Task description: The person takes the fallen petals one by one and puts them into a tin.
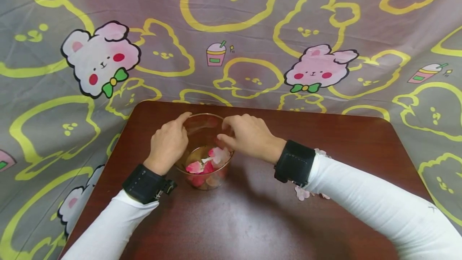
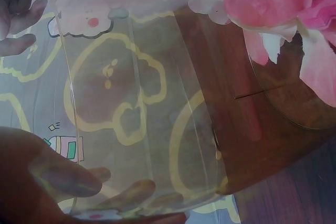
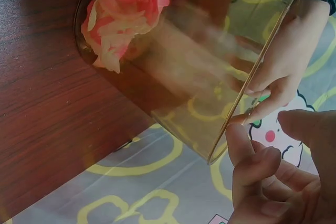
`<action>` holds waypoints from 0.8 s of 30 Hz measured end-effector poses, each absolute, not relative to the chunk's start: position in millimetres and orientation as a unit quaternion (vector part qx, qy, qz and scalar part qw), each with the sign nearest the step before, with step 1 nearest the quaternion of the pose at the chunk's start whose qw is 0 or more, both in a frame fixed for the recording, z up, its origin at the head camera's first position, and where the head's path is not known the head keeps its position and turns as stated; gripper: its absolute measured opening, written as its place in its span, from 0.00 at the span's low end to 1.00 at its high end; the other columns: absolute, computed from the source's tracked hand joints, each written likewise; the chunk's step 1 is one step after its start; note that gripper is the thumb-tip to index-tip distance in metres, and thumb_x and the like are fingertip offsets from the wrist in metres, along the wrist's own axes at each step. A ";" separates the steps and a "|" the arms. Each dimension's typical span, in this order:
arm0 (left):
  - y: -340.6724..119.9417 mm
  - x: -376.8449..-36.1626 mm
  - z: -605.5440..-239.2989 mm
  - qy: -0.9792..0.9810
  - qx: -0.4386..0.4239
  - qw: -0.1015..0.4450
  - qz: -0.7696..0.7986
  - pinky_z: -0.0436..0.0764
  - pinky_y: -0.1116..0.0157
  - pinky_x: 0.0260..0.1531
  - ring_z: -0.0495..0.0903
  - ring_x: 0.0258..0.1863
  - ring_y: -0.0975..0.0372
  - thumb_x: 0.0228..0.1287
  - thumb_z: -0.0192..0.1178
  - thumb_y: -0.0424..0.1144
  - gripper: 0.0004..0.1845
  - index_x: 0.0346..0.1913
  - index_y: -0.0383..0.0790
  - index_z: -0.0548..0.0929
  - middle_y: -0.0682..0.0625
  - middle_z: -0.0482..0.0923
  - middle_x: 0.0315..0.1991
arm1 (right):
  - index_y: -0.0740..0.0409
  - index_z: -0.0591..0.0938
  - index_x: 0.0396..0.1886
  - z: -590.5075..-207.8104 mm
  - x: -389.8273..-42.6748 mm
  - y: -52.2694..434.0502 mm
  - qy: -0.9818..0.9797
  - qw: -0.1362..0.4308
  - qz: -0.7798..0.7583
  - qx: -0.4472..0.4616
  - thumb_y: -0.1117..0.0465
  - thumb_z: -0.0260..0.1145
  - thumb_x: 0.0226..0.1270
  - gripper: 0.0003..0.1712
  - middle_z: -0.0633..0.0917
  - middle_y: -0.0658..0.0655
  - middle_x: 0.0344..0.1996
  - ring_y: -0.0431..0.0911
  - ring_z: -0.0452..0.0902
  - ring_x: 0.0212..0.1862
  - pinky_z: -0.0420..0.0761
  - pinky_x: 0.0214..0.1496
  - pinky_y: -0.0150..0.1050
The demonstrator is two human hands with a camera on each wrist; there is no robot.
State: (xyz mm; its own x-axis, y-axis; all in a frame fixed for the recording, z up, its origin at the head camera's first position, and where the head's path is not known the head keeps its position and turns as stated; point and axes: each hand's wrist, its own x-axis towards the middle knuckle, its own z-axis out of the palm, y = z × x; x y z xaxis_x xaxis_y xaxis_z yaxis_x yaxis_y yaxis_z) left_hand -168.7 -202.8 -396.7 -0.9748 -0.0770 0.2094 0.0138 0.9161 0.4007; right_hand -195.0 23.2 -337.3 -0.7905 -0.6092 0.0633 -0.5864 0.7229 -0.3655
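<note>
A clear, amber-tinted cylindrical container [image 1: 196, 131] stands on the brown table, with pink, red and white petals [image 1: 209, 165] in its lower part. At its left side, my left hand [image 1: 169, 143] grips the wall near the rim; some of its fingers [image 2: 126, 198] show through the clear wall in the left wrist view. My right hand [image 1: 249, 133] is at the right of the rim. In the right wrist view, a fingertip [image 3: 236, 132] of it meets the rim, the thumb stands apart and the other fingers are bent loosely.
More pale petals [image 1: 302, 193] lie on the brown table [image 1: 223, 228], partly hidden under the right forearm. Behind the table's far edge hangs a grey curtain [image 1: 249, 43] with yellow outlines and bunny faces. Black bands [image 1: 294, 163] sit on both wrists over white sleeves.
</note>
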 end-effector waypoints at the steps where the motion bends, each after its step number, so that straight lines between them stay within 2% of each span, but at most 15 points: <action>1: -202.7 -168.8 -396.8 -0.972 0.016 0.111 -0.204 0.79 0.41 0.26 0.85 0.34 0.35 0.72 0.46 0.34 0.24 0.68 0.49 0.75 0.30 0.85 0.43 | 0.53 0.86 0.44 -337.1 -195.0 23.4 0.928 0.030 -0.186 -0.322 0.47 0.69 0.68 0.16 0.87 0.48 0.29 0.40 0.78 0.28 0.73 0.27 0.35; 8: -202.5 -168.9 -395.8 -0.972 0.016 0.110 -0.206 0.79 0.41 0.25 0.84 0.33 0.35 0.72 0.46 0.34 0.24 0.68 0.49 0.75 0.30 0.85 0.43 | 0.55 0.87 0.47 -336.9 -196.2 27.9 0.927 0.033 -0.195 -0.319 0.48 0.68 0.68 0.17 0.87 0.48 0.31 0.41 0.77 0.28 0.71 0.26 0.34; 15: -201.7 -167.8 -393.9 -0.973 0.016 0.107 -0.206 0.79 0.42 0.25 0.84 0.33 0.35 0.72 0.47 0.34 0.24 0.68 0.48 0.75 0.29 0.85 0.42 | 0.54 0.87 0.45 -335.2 -199.7 38.1 0.935 0.022 -0.190 -0.298 0.48 0.68 0.69 0.16 0.89 0.49 0.33 0.41 0.82 0.33 0.76 0.30 0.37; 24: -201.8 -168.3 -394.3 -0.972 0.017 0.109 -0.205 0.78 0.41 0.25 0.84 0.33 0.35 0.72 0.46 0.33 0.24 0.68 0.48 0.75 0.29 0.85 0.42 | 0.55 0.87 0.43 -340.7 -210.8 62.2 0.943 0.018 -0.196 -0.269 0.48 0.68 0.69 0.15 0.89 0.51 0.34 0.44 0.82 0.32 0.80 0.32 0.40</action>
State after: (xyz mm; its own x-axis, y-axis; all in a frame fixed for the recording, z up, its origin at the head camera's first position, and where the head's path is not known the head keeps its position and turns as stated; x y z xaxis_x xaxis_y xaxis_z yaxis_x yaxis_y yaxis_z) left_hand -168.3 -201.8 -394.3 -0.9756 -0.0776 0.2054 0.0120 0.9153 0.4027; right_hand -210.8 62.2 -340.7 -0.8545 -0.5146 0.0709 -0.5004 0.7787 -0.3785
